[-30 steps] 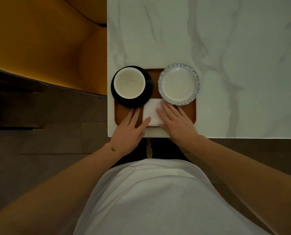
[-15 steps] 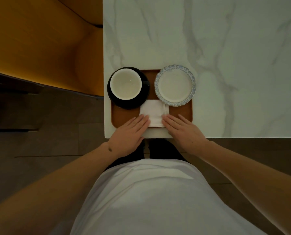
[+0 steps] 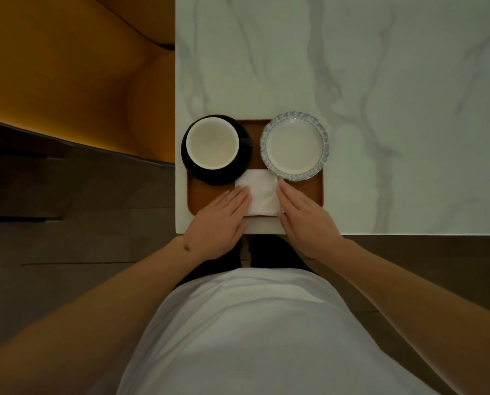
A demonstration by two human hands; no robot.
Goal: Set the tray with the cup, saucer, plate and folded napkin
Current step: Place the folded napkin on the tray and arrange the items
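Observation:
A brown tray point(image 3: 309, 195) sits at the near left corner of the marble table. On its left stands a white cup point(image 3: 212, 146) on a black saucer point(image 3: 245, 155). A white plate with a blue scalloped rim point(image 3: 294, 145) fills the tray's right side. A folded white napkin point(image 3: 260, 195) lies at the tray's near middle, its far edge tucked against saucer and plate. My left hand point(image 3: 221, 220) lies flat with straight fingers against the napkin's left edge. My right hand point(image 3: 306, 218) lies flat against the right edge.
The marble table point(image 3: 380, 81) stretches away to the right and far side. An orange upholstered seat point(image 3: 67, 67) stands left of the table. Dark floor lies below the table's near edge, and my white shirt fills the bottom of the view.
Both hands slid off the top of the napkin, drew back toward the tray's near edge, then came forward again along its left and right sides. The napkin stays on the tray.

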